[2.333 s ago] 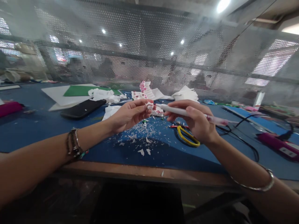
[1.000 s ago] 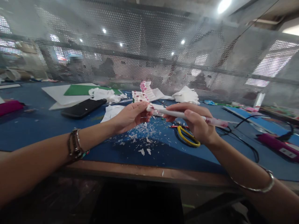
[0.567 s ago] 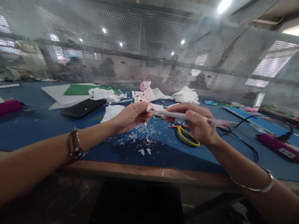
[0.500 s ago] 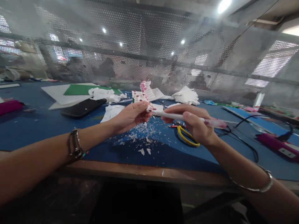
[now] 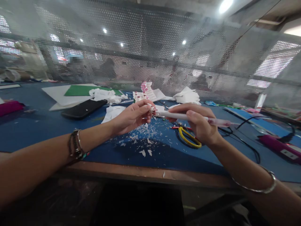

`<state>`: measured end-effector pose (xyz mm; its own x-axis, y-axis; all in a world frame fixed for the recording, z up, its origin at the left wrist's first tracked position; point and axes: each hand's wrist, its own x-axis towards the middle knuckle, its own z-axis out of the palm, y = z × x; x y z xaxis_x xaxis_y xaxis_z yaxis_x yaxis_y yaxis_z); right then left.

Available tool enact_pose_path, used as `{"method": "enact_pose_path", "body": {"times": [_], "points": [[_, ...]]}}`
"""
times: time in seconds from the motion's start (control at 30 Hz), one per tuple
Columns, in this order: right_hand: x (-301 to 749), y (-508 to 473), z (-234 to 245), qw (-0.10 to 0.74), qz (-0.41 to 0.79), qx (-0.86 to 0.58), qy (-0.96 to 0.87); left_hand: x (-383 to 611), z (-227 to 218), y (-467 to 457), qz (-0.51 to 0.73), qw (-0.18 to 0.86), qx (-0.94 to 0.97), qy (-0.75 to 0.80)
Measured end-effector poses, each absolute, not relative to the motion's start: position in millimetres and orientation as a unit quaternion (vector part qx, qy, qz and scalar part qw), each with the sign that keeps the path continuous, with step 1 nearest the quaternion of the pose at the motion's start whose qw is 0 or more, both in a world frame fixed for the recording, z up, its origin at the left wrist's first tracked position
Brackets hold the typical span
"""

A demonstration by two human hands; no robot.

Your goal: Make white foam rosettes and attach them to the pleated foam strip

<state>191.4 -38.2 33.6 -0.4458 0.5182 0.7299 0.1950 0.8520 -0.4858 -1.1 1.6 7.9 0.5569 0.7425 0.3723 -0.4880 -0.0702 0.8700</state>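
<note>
Pinched between the thumb and fingers of my left hand (image 5: 134,116) is a small white piece with red marks (image 5: 152,109); the fingers hide part of it. My right hand (image 5: 199,124) grips a white pen-shaped tool (image 5: 178,116) with a translucent pinkish rear section and a thin point behind. The tool's front tip is at the small piece, apparently touching it. White scraps (image 5: 143,136) lie scattered on the blue table below. Just behind my left hand stands a strip of white pieces with pink-red spots (image 5: 144,89).
Yellow-handled scissors (image 5: 189,139) lie under my right hand. A black phone (image 5: 82,110), a green sheet (image 5: 80,90) and crumpled tissue (image 5: 104,94) are at left. Folded white tissues (image 5: 187,95) sit behind; a purple power strip (image 5: 279,147) with black cables lies right.
My right hand and the tool have shifted slightly right. The small piece has turned a little in my left fingers, which have moved only slightly.
</note>
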Motion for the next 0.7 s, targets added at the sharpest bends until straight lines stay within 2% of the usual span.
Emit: {"method": "enact_pose_path", "body": {"times": [0.7], "points": [[191.1, -38.3, 32.5, 0.503, 0.186, -0.226, -0.813, -0.6, 10.7, 1.0, 0.480, 0.668, 0.554, 0.131]]}}
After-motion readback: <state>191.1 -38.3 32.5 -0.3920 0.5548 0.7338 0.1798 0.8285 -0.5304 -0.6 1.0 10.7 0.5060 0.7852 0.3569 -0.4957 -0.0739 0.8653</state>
